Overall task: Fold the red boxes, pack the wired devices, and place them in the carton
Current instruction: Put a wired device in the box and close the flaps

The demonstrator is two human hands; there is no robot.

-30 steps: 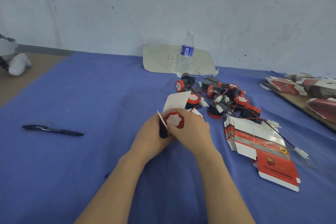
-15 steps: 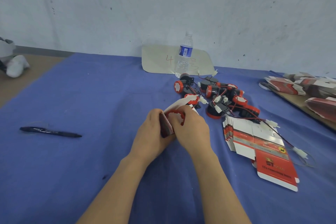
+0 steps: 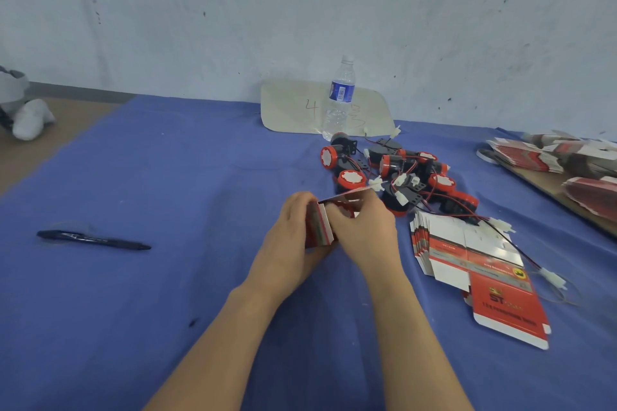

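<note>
Red box [image 3: 321, 227] in both hands, near the wired devices [image 3: 400, 177]
Your left hand [image 3: 293, 240] grips its sides, your right hand [image 3: 365, 232] curls over its flap; light card likely dents, so hold edges.

Matt blue cloth [image 3: 167, 183] is lying smooth with faint creases. The flat red boxes [image 3: 500, 307] are showing smooth printed card with a slight sheen. The wired devices [image 3: 397, 165] are looking like black and red plastic, and the water bottle [image 3: 338, 103] is gleaming as clear plastic.
</note>
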